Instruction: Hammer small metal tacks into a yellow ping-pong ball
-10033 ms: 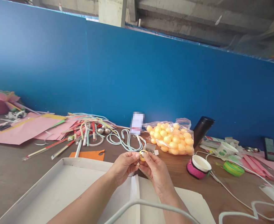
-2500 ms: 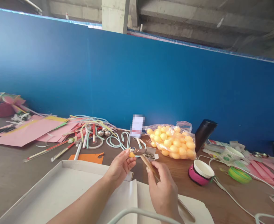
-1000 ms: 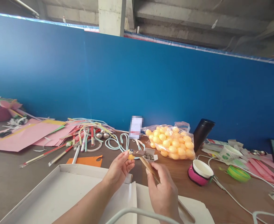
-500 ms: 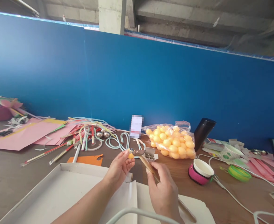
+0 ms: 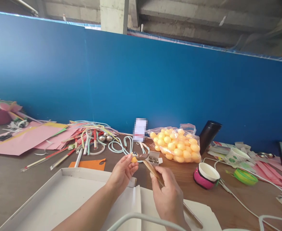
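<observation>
My left hand (image 5: 123,170) pinches a small orange-yellow piece with a shiny silver top (image 5: 134,157) between thumb and fingertips. My right hand (image 5: 168,192) is wrapped round a long tan-handled tool (image 5: 153,168), whose exact kind I cannot make out. Its dark tip (image 5: 143,156) meets or nearly meets the silver top; contact is unclear. The tool's other end comes out below my right hand. Just beyond the tip stands a small open box (image 5: 157,159) of shiny metal bits. Under both hands lies a white cardboard tray (image 5: 66,192).
A bag of orange balls (image 5: 177,146), a black cylinder (image 5: 210,136) and a white cup in a pink band (image 5: 207,175) stand right of centre. Pink sheets (image 5: 23,138), straws and tubes (image 5: 88,138) lie left. White cables (image 5: 242,205) cross the right side; a blue panel (image 5: 141,80) stands behind.
The view has shifted very slightly. Both hands keep their holds, and the tool's tip stays beside the small piece.
</observation>
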### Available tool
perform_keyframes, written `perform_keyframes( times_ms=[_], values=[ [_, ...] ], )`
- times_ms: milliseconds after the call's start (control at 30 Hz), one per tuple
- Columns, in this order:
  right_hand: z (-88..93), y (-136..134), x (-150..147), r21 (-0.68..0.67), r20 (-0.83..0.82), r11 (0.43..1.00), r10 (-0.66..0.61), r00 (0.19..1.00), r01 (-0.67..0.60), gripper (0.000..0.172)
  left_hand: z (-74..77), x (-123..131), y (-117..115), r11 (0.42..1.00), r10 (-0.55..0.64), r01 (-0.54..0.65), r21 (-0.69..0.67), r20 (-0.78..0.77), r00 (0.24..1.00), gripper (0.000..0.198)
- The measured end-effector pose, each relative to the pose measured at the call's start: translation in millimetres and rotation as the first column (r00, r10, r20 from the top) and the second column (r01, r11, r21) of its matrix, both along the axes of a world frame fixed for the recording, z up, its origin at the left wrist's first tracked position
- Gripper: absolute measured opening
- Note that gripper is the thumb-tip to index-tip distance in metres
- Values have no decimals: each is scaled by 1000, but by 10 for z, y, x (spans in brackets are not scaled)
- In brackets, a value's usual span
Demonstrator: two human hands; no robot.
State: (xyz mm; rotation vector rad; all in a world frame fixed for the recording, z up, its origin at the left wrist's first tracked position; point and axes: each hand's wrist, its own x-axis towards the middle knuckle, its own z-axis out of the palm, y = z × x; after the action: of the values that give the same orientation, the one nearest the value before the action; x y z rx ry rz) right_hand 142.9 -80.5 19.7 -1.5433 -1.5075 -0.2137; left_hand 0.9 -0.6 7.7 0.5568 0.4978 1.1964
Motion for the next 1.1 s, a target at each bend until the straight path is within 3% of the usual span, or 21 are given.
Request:
perform_keyframes(
  times_ms=[700, 833, 1100],
  values=[
    [-3, -3, -8, 11, -2, 999, 36, 999, -36, 17, 6, 10, -1, 1000, 8, -8, 13, 11, 1000, 15],
    [8, -11, 6, 64, -72, 998, 33, 997, -28, 18, 30, 8, -18, 1000, -17, 17, 21, 7, 1000, 16],
    [-3, -19, 21, 44, -109, 999, 30, 994, -26, 19, 38, 3, -29, 999, -30, 30, 21, 16, 999, 16]
  ],
)
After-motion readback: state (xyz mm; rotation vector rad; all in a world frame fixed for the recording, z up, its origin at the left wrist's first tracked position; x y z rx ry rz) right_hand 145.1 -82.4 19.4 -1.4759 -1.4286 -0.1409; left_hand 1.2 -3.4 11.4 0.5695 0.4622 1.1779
